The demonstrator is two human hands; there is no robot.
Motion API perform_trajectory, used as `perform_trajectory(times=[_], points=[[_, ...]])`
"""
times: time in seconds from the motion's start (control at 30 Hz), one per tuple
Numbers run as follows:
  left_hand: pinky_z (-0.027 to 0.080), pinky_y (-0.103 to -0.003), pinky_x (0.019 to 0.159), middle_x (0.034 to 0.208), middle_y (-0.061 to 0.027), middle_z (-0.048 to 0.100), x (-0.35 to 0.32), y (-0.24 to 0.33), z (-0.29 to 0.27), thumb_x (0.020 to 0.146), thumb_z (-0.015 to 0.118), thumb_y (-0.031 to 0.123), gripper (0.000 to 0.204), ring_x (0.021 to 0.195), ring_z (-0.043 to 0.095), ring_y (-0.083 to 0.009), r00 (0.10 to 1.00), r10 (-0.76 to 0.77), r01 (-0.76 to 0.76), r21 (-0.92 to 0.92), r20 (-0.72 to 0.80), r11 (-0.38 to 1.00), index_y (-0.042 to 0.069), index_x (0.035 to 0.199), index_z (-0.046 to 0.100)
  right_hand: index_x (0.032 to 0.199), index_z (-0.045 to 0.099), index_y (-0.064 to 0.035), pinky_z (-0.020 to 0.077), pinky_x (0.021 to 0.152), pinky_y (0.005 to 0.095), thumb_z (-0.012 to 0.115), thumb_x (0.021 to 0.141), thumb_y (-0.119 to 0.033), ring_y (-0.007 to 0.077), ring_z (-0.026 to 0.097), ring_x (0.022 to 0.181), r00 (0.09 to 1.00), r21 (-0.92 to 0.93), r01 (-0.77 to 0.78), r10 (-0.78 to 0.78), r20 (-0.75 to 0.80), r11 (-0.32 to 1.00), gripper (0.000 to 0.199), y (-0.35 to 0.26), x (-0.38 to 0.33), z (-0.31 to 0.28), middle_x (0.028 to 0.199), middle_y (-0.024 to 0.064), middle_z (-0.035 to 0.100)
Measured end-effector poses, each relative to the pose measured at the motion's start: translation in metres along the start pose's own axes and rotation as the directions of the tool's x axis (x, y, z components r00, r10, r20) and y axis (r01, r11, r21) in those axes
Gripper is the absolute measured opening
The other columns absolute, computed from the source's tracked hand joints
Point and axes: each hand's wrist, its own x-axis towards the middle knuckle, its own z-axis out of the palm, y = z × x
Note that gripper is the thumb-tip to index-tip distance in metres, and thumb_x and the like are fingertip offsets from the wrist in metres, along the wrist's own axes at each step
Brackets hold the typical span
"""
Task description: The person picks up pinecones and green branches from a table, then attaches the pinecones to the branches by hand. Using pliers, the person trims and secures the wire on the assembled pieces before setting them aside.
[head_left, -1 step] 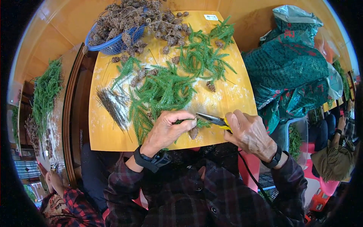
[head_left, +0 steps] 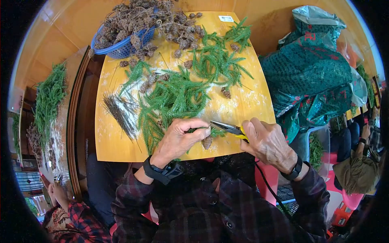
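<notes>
My left hand (head_left: 184, 135) is closed in a pinch, thumb and forefinger on a thin wire stem whose end barely shows. My right hand (head_left: 265, 139) grips needle-nose pliers (head_left: 229, 127) with yellow handles, and their jaw tips meet the left fingertips. Just under the left thumb hang a brown pine cone (head_left: 207, 141) and a bit of green sprig (head_left: 218, 133); whether they join the pinched stem I cannot tell. Behind the hands lies a heap of green needle sprigs (head_left: 176, 93). A bundle of thin dark wires (head_left: 121, 115) rests left of it.
A blue basket (head_left: 121, 52) overflows with pine cones (head_left: 133, 22) at the back left, some spilling onto the yellow table (head_left: 247, 101). Green bags (head_left: 308, 73) bulge at the right edge, above a clear bin (head_left: 320, 150). Other people sit at lower left and far right.
</notes>
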Motion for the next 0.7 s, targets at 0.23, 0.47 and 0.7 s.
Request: perform_trajectory(times=[0.23,0.47,0.7], points=[[0.047,-0.029,0.066,0.076,-0.0078,0.065,0.001,0.009,0.003,0.088,0.061,0.006,0.012,0.069,0.061,-0.0144,0.999,0.035,-0.036,0.093,0.014,0.995,-0.005,0.088,0.065,0.088,0.047,-0.0018,0.0454,0.049,0.0364,0.07,0.075,-0.021,0.0274,0.057,0.056,0.997,-0.072,0.043,-0.038,0.071,0.996,0.032,-0.001,0.003,-0.016,0.073,0.0108,0.048],[0.041,-0.035,0.064,0.065,-0.012,0.053,0.001,0.012,0.012,0.081,0.058,0.003,0.006,0.065,0.053,-0.0252,0.917,0.396,-0.334,0.62,0.04,0.71,-0.003,0.079,0.059,0.081,0.049,-0.0021,0.0441,0.047,0.037,0.067,0.074,-0.019,0.0274,0.057,0.055,0.952,-0.198,0.176,-0.115,0.285,0.964,0.026,-0.011,0.032,-0.061,0.067,0.0109,0.053],[0.045,-0.028,0.065,0.075,-0.0052,0.063,0.004,0.008,0.0,0.087,0.06,0.006,0.012,0.07,0.057,-0.0125,0.998,0.051,-0.043,0.175,-0.041,0.984,-0.006,0.088,0.063,0.082,0.048,-0.0022,0.0443,0.049,0.0389,0.067,0.073,-0.019,0.0309,0.057,0.057,0.984,-0.062,0.117,-0.108,0.139,0.991,0.027,0.008,0.026,-0.051,0.068,0.012,0.052]])
